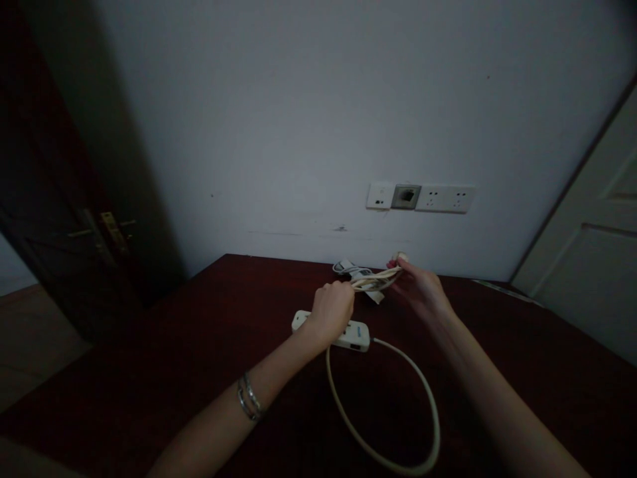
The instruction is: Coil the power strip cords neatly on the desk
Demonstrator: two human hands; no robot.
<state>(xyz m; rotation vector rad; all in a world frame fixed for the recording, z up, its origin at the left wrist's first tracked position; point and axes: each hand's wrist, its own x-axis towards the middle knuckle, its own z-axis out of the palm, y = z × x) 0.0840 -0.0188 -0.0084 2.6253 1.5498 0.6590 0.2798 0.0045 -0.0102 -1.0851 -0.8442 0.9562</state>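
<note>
A white power strip (354,335) lies on the dark red table (149,372). Its thick white cable (428,405) curves in a big loop toward me and back up to my hands. My left hand (332,311) is closed in a fist around a bundle of the cable just above the strip. My right hand (421,287) pinches the other end of the bundled cable (377,281), fingers closed, with the white plug end (401,257) showing at its fingertips. The bundle is stretched between both hands.
A small white and dark object (348,268) lies on the table behind the hands, near the wall. Wall sockets (444,198) sit above the table. A dark door (60,219) stands at left, a white door (597,252) at right.
</note>
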